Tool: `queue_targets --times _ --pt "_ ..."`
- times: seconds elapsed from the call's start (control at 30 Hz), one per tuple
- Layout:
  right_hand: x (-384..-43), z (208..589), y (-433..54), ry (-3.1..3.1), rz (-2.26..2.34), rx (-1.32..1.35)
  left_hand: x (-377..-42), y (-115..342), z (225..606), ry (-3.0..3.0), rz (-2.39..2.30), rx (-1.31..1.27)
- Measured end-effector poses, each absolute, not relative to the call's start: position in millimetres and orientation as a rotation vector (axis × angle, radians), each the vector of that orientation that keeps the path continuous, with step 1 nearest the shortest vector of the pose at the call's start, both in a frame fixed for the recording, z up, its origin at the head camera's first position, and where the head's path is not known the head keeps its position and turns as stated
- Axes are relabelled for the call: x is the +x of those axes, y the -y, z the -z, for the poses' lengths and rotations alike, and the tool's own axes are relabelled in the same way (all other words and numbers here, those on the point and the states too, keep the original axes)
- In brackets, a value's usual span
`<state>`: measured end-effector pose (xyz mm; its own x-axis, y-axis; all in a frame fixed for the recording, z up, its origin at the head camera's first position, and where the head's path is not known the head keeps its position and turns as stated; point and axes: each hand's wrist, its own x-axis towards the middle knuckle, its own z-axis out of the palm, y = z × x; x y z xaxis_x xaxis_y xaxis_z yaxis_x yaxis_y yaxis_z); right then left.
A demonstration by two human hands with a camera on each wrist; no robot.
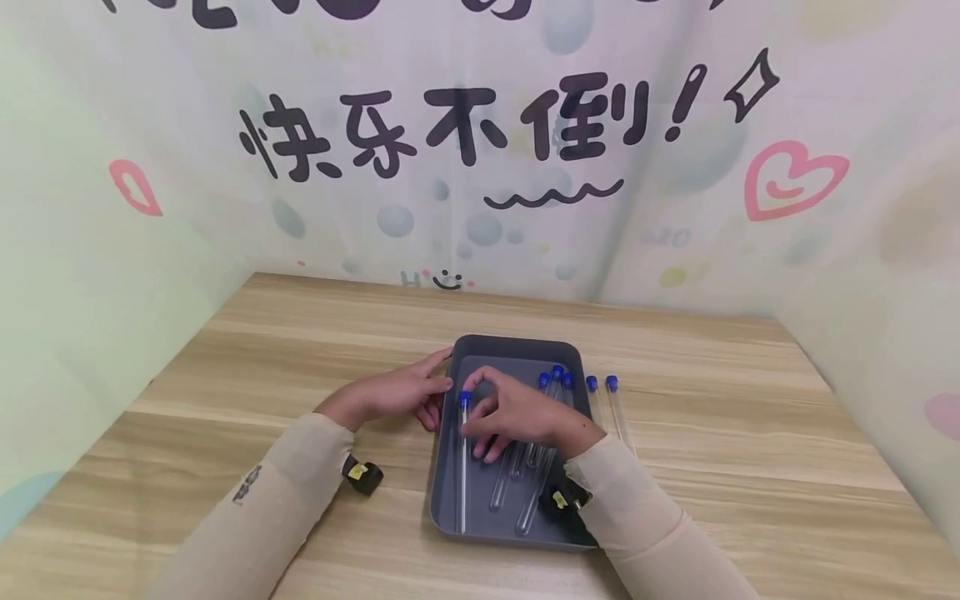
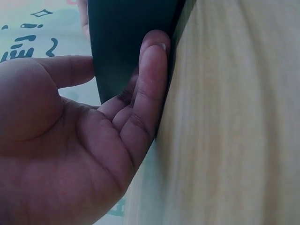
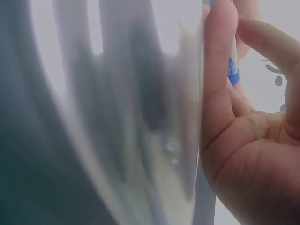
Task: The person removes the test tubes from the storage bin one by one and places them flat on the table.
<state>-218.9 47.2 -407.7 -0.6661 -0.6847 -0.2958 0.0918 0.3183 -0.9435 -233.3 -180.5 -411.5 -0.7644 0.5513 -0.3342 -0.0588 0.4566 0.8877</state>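
Observation:
A grey rectangular tray (image 1: pixel 510 540) sits on the table with several clear, blue-capped test tubes (image 1: pixel 534 492) in its right half. Along the tray's left side lies another test tube (image 1: pixel 463 475), its blue cap towards the back. My right hand (image 1: pixel 517 412) reaches over the tray and pinches this tube near the cap between thumb and index finger. In the right wrist view, a blurred clear tube (image 3: pixel 122 93) fills the foreground. My left hand (image 1: pixel 397 392) holds the tray's left wall, its thumb (image 2: pixel 77 71) at the rim and fingers (image 2: pixel 150 79) against the outside.
Two more blue-capped tubes (image 1: pixel 613 400) lie on the wooden table (image 1: pixel 735 433), close beside the tray's right wall. A printed cloth backdrop (image 1: pixel 480 217) rises behind the table and along both sides. Each wrist carries a small black camera (image 1: pixel 363 477).

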Motion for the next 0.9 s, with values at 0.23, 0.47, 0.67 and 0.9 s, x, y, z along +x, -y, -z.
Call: queue_targets --times 0.23,0.47,0.67,0.9 --pt "-216.5 406.8 -47.2 -1.8 1.421 -0.529 -233.2 180.1 411.7 -2.105 -1.324 0.409" --pt "-215.4 406.2 -47.3 -1.745 1.457 -0.537 -232.2 179.9 410.0 -2.11 -1.321 0.396" --pt "-215.4 405.8 -48.0 -1.729 1.487 -0.53 -232.3 180.2 410.4 -2.109 -1.318 0.395" --pt "-217.6 407.1 -49.0 -1.757 1.494 -0.517 -232.3 180.3 409.0 -2.116 -1.315 0.399"
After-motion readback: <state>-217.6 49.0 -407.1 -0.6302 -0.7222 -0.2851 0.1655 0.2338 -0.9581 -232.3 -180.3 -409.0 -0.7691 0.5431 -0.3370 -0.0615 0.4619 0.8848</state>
